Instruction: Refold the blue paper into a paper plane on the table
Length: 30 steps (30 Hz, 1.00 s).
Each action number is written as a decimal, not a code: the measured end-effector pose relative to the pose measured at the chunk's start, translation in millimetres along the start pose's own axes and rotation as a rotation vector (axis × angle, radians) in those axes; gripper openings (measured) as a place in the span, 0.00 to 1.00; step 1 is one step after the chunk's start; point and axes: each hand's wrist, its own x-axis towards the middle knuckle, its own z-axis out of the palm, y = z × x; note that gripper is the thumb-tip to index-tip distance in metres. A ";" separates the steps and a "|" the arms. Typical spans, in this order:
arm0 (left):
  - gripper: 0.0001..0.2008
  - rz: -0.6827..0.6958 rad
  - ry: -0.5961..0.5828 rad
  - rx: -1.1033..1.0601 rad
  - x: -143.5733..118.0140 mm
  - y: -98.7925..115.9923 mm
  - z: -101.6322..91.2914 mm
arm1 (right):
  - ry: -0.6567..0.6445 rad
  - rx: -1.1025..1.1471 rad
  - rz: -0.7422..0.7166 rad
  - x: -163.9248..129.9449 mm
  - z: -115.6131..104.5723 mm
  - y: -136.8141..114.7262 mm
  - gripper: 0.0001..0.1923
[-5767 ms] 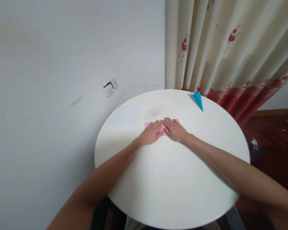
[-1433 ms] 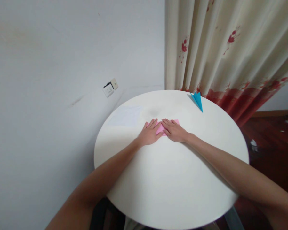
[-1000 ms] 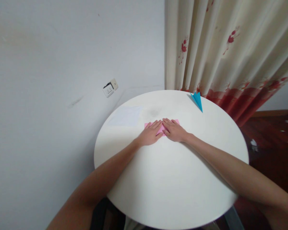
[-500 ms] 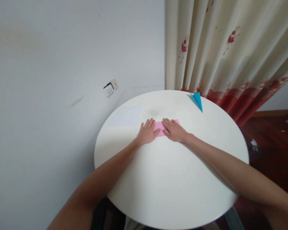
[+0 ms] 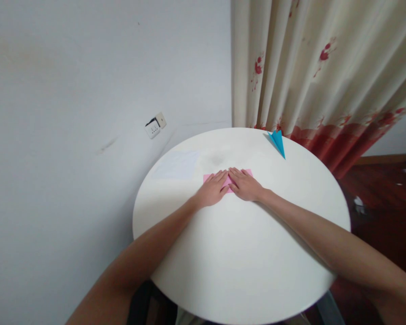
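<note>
A pink sheet of paper (image 5: 208, 176), a narrow strip in shape, lies flat on the round white table. On its left half rests my left hand (image 5: 212, 188), fingers stretched out and pointing up and to the right. My right hand (image 5: 245, 184) lies flat over the right half, its fingers extended toward the left. The fingertips of both hands nearly meet at the middle of the paper. Much of the strip is hidden beneath the hands; its left end and upper right corner show.
A blue paper plane (image 5: 279, 143) sits near the far right edge of the white table (image 5: 243, 262). A pale sheet (image 5: 176, 164) lies at the far left. Behind stand a wall with a socket (image 5: 153, 130) and a floral curtain (image 5: 301, 67).
My left hand has slid inward to the right along the pink paper, uncovering its left end. The right hand stays in place.
</note>
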 end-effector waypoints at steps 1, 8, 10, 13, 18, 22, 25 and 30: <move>0.31 -0.010 -0.002 -0.002 0.1 -0.8 0.4 | -0.002 -0.001 0.001 -0.1 0.0 -0.2 0.34; 0.33 -0.031 -0.022 -0.016 -0.2 -2.8 1.1 | -0.025 -0.013 0.040 1.0 -0.6 3.0 0.33; 0.32 -0.031 -0.025 -0.018 -0.7 -2.7 1.2 | -0.033 -0.021 0.086 1.8 -2.0 9.8 0.32; 0.31 -0.022 -0.030 -0.012 -2.0 -1.8 0.1 | -0.044 -0.042 0.144 1.8 -5.8 22.7 0.30; 0.30 -0.024 -0.046 -0.010 -2.8 -0.1 -3.6 | 0.001 -0.075 0.256 0.1 -9.6 30.9 0.29; 0.31 -0.028 -0.050 -0.006 -1.8 -0.3 -3.4 | 0.095 -0.084 0.430 1.3 -7.5 24.5 0.28; 0.31 -0.030 -0.037 -0.001 -1.0 -0.7 -1.6 | 0.163 -0.120 0.418 2.8 -5.7 17.9 0.29; 0.33 -0.041 -0.026 0.003 0.4 -0.5 0.3 | 0.081 -0.056 0.086 4.5 -2.0 3.0 0.30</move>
